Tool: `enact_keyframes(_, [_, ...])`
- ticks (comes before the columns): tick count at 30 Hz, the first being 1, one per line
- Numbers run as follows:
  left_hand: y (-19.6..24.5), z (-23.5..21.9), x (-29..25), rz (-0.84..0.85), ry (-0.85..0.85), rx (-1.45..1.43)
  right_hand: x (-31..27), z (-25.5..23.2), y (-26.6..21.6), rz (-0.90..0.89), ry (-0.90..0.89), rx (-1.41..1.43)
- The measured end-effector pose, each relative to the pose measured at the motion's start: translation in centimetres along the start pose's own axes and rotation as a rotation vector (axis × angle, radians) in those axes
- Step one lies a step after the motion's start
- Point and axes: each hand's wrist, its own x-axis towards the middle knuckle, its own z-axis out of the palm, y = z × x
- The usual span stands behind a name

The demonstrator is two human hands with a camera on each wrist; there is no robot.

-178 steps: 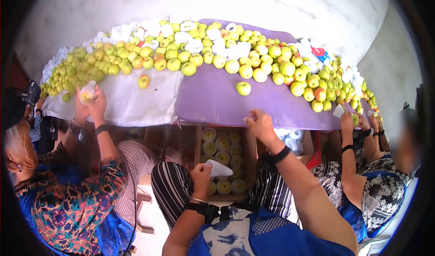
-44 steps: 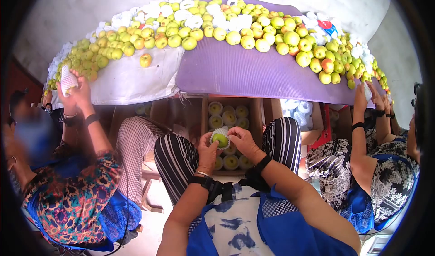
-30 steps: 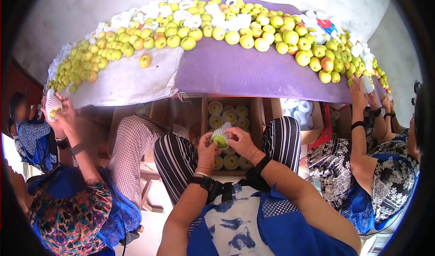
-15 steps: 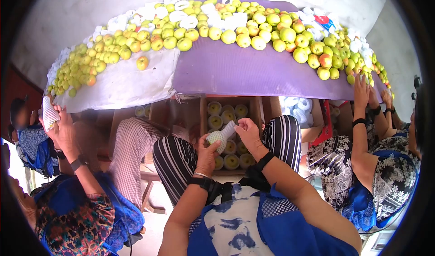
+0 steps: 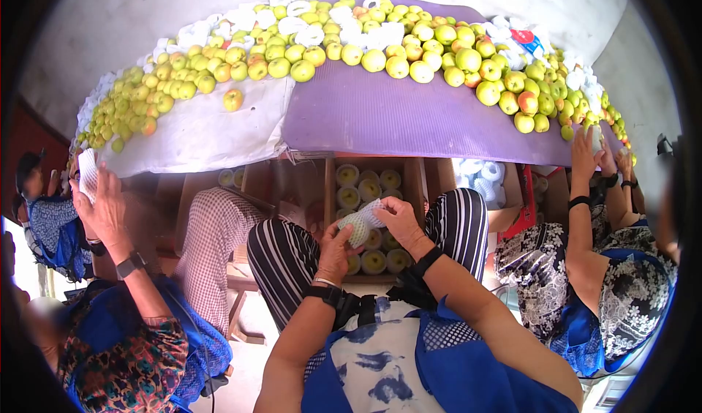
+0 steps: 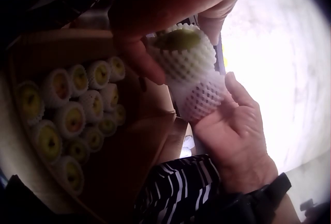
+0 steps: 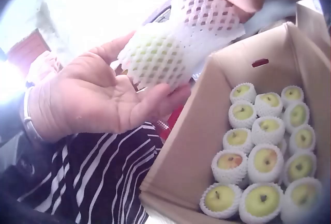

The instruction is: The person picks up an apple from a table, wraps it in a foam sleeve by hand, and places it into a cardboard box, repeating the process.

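Note:
A green apple [image 6: 178,40] sits inside a white foam net [image 5: 357,231], held above the box between my knees. My left hand [image 5: 335,252] cups the covered apple, its fingers and thumb around the sides. In the right wrist view this apple shows only faintly through the mesh. From the apple, the loose end of the net runs toward my right hand [image 5: 402,223], which pinches it between thumb and fingers. The left wrist view shows part of the apple's skin bare at the net's opposite opening.
Below my hands stands a cardboard box [image 7: 181,157] with rows of netted apples [image 7: 265,159]. Ahead, loose apples [image 5: 278,68] are heaped on a table with a purple mat [image 5: 409,120]. A box of foam nets [image 5: 486,182] stands to the right. People work on both sides.
Earlier my left hand held a bare net while my right reached over the mat. An apple then entered the net, which now covers more of it. My right hand has lowered slightly.

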Motion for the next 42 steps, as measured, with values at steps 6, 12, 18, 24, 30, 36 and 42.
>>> enact_keyframes(6, [-0.2, 0.4, -0.2, -0.009, -0.034, -0.011, -0.5, 0.2, -1.2, 0.191, -0.109, 0.159])
enact_keyframes(12, [0.6, 1.4, -1.0, -0.014, -0.128, -0.025, -0.5, 0.2, -1.9, 0.140, -0.129, 0.069])
enact_keyframes(18, [0.2, 1.4, -0.7, -0.022, -0.166, -0.025, -0.6, 0.3, -1.9, 0.131, -0.074, 0.050])
enact_keyframes(24, [-0.2, 1.9, -0.7, -0.055, -0.116, 0.096, -1.7, 1.5, -3.4, -0.360, 0.028, -0.670])
enact_keyframes(30, [-0.6, 1.2, -0.3, -0.016, -0.033, -0.050, -2.6, 2.6, -4.5, -0.553, -0.126, -0.609])
enact_keyframes(36, [0.2, 1.2, -0.7, 0.040, -0.267, -0.300, -2.6, 2.9, -4.7, -0.610, -0.115, -0.716])
enact_keyframes(42, [-0.5, 0.2, 0.4, 0.073, -0.276, -0.458, -2.9, 3.7, -5.0, -0.825, -0.200, -0.710])
